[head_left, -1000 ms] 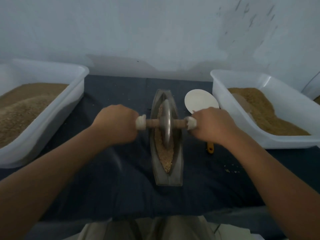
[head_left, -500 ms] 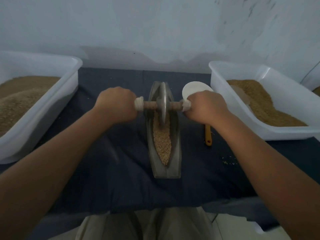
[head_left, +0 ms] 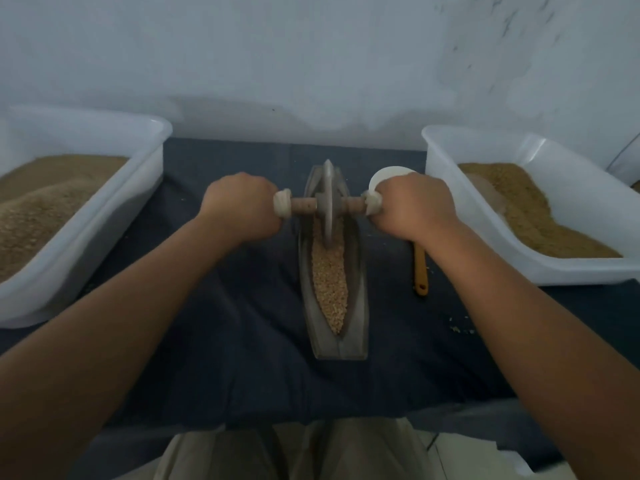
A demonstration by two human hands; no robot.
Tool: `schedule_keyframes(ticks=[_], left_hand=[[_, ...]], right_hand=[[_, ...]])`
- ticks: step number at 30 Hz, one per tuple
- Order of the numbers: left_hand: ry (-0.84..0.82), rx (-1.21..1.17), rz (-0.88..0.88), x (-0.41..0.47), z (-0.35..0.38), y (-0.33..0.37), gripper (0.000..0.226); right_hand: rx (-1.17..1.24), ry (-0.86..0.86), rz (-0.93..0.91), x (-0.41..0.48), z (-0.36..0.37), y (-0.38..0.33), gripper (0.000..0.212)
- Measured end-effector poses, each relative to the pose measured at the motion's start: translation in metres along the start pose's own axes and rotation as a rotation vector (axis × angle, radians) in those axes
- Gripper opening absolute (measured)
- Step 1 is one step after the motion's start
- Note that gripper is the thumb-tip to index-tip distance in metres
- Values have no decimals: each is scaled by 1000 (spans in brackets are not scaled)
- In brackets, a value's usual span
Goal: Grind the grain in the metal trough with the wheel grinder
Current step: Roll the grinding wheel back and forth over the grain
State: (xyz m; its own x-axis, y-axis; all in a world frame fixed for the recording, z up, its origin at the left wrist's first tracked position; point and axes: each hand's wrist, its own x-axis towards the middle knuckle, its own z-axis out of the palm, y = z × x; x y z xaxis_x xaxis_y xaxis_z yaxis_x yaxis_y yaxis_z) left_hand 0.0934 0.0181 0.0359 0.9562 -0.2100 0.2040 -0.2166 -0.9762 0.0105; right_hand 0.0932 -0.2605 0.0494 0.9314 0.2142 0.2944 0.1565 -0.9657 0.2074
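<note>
A boat-shaped metal trough (head_left: 360, 292) lies lengthwise on the dark cloth in the middle, with pale grain (head_left: 329, 282) heaped along its groove. The wheel grinder (head_left: 327, 202), a metal disc on a wooden axle, stands upright in the far half of the trough. My left hand (head_left: 239, 207) grips the left end of the axle. My right hand (head_left: 414, 206) grips the right end. White wrapping shows on the axle beside each fist. The grain under the disc is hidden.
A white plastic tub (head_left: 104, 216) of brown grain stands at the left, another white tub (head_left: 540, 268) at the right. A white scoop with a yellow handle (head_left: 420, 268) lies just right of the trough, partly under my right wrist. A pale wall rises behind.
The wheel has rolled away from me, from the trough's middle to its far half, and both hands went with it. More grain lies uncovered in the near half.
</note>
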Motion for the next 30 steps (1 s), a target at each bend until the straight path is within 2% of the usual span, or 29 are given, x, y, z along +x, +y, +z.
schedule_keyframes(ticks=[3, 6, 7, 9, 11, 13, 15, 17, 20, 23, 25, 27, 30], left_hand=[[-4, -10, 82, -47, 0, -6, 27], [185, -10, 209, -104, 0, -12, 36], [201, -30, 217, -110, 0, -14, 38], [129, -66, 167, -100, 6, -14, 39], [53, -41, 85, -66, 8, -8, 41], [51, 9, 27, -23, 6, -4, 31], [60, 36, 5, 6, -3, 1, 24], [19, 47, 23, 8, -10, 4, 25], [-13, 50, 127, -38, -11, -1, 26], [98, 25, 259, -99, -10, -8, 27], [128, 8, 285, -107, -5, -14, 28], [102, 49, 200, -91, 2, -11, 32], [126, 66, 56, -40, 8, -5, 34]], right_hand=[[76, -106, -65, -40, -11, 2, 33], [155, -85, -155, -89, -23, 7, 37], [148, -92, -169, -93, -23, 8, 38], [70, -100, -154, -79, -19, 5, 39], [10, -28, -110, -50, -8, -1, 39], [25, 28, -33, -18, 2, -1, 41], [42, 12, 34, 2, 7, 1, 40], [64, -34, 51, 2, 6, 2, 36], [124, -162, -9, -44, -5, 3, 28], [173, -88, -124, -99, -22, 7, 32], [177, -60, -172, -105, -23, 9, 33], [109, -64, -134, -88, -15, 4, 33], [52, 26, -43, -38, 6, 1, 31]])
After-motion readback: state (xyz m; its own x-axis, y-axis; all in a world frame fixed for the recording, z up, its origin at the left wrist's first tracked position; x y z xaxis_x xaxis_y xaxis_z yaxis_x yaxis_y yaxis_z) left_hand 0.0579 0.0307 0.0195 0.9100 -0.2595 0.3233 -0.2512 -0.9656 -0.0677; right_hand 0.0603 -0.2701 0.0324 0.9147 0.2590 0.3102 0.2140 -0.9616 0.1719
